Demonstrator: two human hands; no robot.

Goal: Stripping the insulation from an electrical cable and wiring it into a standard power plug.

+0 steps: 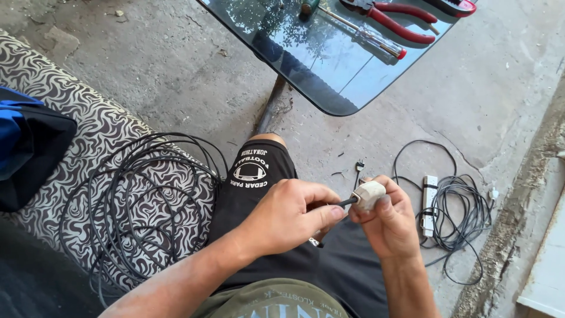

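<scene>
Two bare hands are working together above the person's lap; the left hand [288,215] is pinching the thin black cable [344,202] right where it enters the small cream-white plastic plug [369,195], its fingers pressed together around the cord; the right hand [388,227] is gripping that plug from below, fingers curled closed on its body, so the plug is sitting between both hands, just over the black shorts [259,182]. A large loose coil of black cable [135,200] is lying on the black-and-white swirl-patterned cushion [70,106] at the person's left; a blue and black bag [26,147] is resting on the same cushion. On the grey concrete floor [176,65], at the right, a white power strip [429,203] is lying with its own bundled dark cord [465,212]. Ahead, the dark glass tabletop [294,53] is carrying a long clear-handled screwdriver [365,35] and red-handled pliers [400,17].
</scene>
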